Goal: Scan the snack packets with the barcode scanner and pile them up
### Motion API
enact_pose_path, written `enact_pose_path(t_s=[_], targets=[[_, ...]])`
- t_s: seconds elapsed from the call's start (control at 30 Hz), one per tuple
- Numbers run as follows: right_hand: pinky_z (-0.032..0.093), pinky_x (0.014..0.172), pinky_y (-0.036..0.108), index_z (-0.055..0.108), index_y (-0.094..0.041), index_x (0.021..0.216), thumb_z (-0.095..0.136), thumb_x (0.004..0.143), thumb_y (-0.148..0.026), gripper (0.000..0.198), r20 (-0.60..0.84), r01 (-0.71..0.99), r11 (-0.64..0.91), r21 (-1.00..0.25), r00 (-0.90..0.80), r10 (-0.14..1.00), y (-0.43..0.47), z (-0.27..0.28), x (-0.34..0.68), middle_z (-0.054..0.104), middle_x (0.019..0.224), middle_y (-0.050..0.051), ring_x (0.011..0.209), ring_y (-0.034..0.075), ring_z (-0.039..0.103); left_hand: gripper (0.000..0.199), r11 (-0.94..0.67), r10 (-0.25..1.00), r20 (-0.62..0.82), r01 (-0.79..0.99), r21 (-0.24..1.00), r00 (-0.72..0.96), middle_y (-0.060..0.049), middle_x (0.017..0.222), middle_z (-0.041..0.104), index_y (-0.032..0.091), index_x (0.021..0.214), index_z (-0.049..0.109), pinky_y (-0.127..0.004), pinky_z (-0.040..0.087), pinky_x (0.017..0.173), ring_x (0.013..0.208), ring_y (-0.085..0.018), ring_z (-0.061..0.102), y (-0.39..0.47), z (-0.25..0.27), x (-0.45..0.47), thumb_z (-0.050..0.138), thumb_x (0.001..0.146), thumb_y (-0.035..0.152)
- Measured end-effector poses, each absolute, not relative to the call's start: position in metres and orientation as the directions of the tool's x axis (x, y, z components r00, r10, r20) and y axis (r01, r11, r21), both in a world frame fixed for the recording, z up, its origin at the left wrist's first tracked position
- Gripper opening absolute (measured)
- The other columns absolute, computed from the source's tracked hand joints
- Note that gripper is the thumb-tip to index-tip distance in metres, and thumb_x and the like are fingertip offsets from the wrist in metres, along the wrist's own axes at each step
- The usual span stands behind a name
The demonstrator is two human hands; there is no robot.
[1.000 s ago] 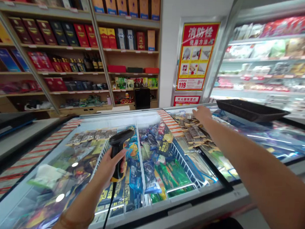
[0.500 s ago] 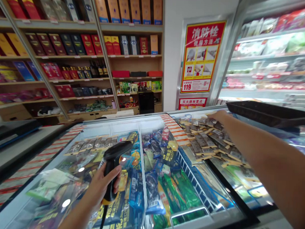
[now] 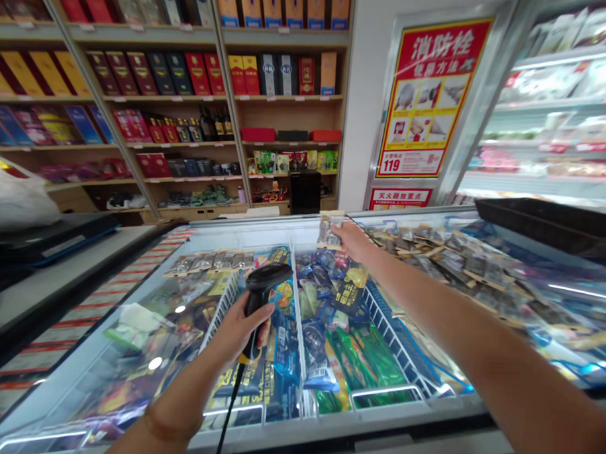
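Note:
My left hand [image 3: 244, 327] is wrapped around the handle of a black barcode scanner [image 3: 267, 277], its cable hanging down over the freezer. My right hand [image 3: 353, 239] reaches to the freezer's far side, closed on a small clear packet [image 3: 328, 230] with a tan edge; its contents are too small to make out. Similar packets lie in a row [image 3: 212, 260] on the left glass, and a loose pile of packets [image 3: 431, 251] covers the right glass. Below both hands, white wire baskets [image 3: 379, 316] hold blue, yellow and green ice-cream wrappers [image 3: 365, 355].
A black tray [image 3: 546, 222] rests at the freezer's right. Wooden shelves [image 3: 287, 110] with boxed bottles stand behind, beside a red poster [image 3: 434, 99]. At left, a white bag [image 3: 16, 194] sits on a black device [image 3: 58, 241] on the counter. A lit refrigerated shelf [image 3: 559, 130] stands at right.
My right hand has moved left from the pile and now holds a packet up over the middle of the freezer. The scanner stays in my left hand. The view has turned somewhat left.

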State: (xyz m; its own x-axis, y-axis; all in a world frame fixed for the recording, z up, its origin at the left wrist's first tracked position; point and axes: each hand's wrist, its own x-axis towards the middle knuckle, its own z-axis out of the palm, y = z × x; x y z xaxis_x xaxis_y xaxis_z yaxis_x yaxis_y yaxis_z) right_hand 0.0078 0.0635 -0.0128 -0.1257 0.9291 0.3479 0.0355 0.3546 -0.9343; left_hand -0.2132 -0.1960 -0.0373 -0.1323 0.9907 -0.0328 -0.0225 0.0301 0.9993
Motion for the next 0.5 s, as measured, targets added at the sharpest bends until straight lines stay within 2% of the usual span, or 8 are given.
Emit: enact_pose_path(t_s=[0.2,0.33,0.5], targets=[[0.055,0.08,0.034,0.075,-0.018,0.092,0.068,0.079,-0.061,0.045,0.296,-0.073,0.287,-0.955,-0.208,0.932,0.029,-0.076,-0.058,0.076,0.08,0.004,0.09,0.025,0.071,0.048,0.003,0.986,0.026,0.17,0.985,-0.168,0.01,0.044,0.049,0.021,0.102,0.056,-0.021,0.034,0.041,0.036,-0.01,0.043,-0.194,-0.043,-0.213,0.079,0.073,0.052],[0.053,0.07,0.031,0.071,-0.02,0.086,0.069,0.075,-0.066,0.047,0.216,-0.136,0.183,-0.974,-0.289,0.933,0.028,-0.093,-0.068,0.071,0.071,0.002,0.08,0.023,0.068,0.045,0.02,0.988,0.007,0.171,0.985,-0.156,0.009,0.047,0.051,0.022,0.099,0.057,-0.021,0.036,0.042,0.037,-0.01,0.044,-0.191,-0.046,-0.212,0.076,0.075,0.054],[0.045,0.06,0.025,0.062,-0.021,0.077,0.072,0.072,-0.061,0.042,0.203,-0.208,0.144,-0.968,-0.299,0.933,0.027,-0.098,-0.07,0.058,0.06,-0.003,0.067,0.016,0.06,0.049,0.026,0.989,0.0,0.172,0.985,-0.148,0.008,0.048,0.052,0.021,0.1,0.056,-0.021,0.034,0.042,0.037,-0.01,0.044,-0.19,-0.049,-0.21,0.075,0.075,0.059]])
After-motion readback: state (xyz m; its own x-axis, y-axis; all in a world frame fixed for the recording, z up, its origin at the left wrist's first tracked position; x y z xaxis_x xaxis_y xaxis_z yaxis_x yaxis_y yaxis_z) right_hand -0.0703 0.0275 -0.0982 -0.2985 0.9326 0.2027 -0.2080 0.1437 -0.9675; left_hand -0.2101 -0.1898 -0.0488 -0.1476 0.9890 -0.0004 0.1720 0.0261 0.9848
